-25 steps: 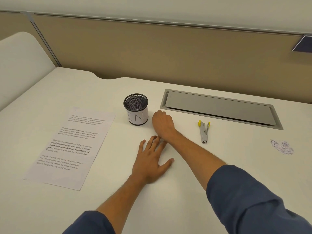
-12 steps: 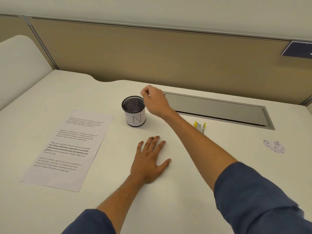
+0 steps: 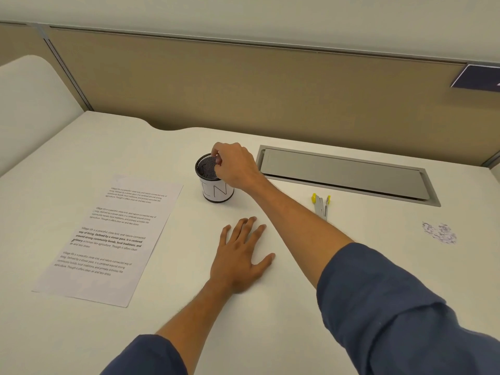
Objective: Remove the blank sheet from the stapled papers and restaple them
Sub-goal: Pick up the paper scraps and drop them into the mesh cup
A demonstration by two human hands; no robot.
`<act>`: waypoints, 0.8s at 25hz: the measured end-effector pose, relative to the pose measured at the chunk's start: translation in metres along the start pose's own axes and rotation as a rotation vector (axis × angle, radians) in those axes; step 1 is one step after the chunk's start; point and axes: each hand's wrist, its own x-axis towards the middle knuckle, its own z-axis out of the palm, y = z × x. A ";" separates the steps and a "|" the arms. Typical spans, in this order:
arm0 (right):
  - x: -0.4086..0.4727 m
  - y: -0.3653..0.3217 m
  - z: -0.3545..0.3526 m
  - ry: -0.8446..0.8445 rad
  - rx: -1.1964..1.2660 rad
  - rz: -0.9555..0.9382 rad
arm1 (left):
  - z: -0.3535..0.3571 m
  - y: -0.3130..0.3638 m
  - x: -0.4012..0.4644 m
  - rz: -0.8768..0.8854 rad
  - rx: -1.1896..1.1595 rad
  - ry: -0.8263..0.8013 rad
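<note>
The printed papers (image 3: 108,234) lie flat on the white desk (image 3: 189,307) at the left. A black mesh cup (image 3: 215,182) with a white label stands behind the desk's middle. My right hand (image 3: 235,166) hovers over the cup's rim, with thumb and fingers pinched on a tiny dark bit, too small to identify. My left hand (image 3: 240,255) rests palm down on the desk, fingers spread, holding nothing. A small grey stapler with yellow parts (image 3: 322,205) lies to the right of my right forearm.
A grey recessed cable flap (image 3: 343,174) is set into the desk behind the stapler. A small heap of paper scraps (image 3: 439,233) lies at the far right. A beige partition (image 3: 243,85) closes off the back edge.
My right hand rose from the desk beside the cup and moved left over the cup's mouth, fingers pinched. My left hand and the papers stayed put.
</note>
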 end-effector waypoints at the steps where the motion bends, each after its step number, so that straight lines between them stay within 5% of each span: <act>1: -0.002 0.003 -0.002 0.034 0.125 0.036 | 0.000 0.000 0.000 0.001 -0.005 0.007; 7: -0.055 0.072 -0.021 0.260 0.541 0.331 | -0.001 0.000 -0.001 0.003 -0.010 0.026; 12: -0.120 0.130 -0.032 0.160 0.400 0.433 | 0.000 0.000 -0.001 0.005 0.008 0.033; 20: -0.155 0.137 -0.023 -0.067 0.061 0.341 | -0.001 0.001 -0.002 0.006 0.013 0.033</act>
